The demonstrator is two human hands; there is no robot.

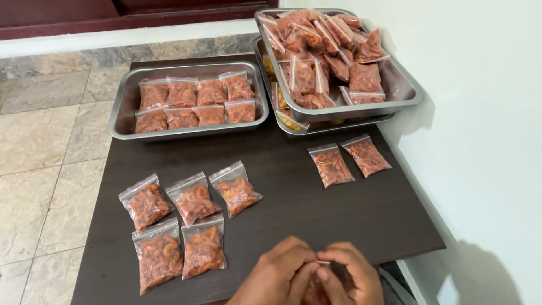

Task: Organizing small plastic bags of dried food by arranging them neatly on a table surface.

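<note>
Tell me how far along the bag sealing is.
Done: five sealed bags lie front left, two bags at right, eight in the left tray. In hand: left hand and right hand pinch one bag. Left: cannot tell whether the heaped tray needs work.

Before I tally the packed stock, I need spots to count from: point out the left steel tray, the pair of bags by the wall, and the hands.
left steel tray (119,113): head view, left wall.
pair of bags (332,165): head view, left bag's middle.
left hand (280,270): head view, back.
right hand (354,271): head view, back.
</note>
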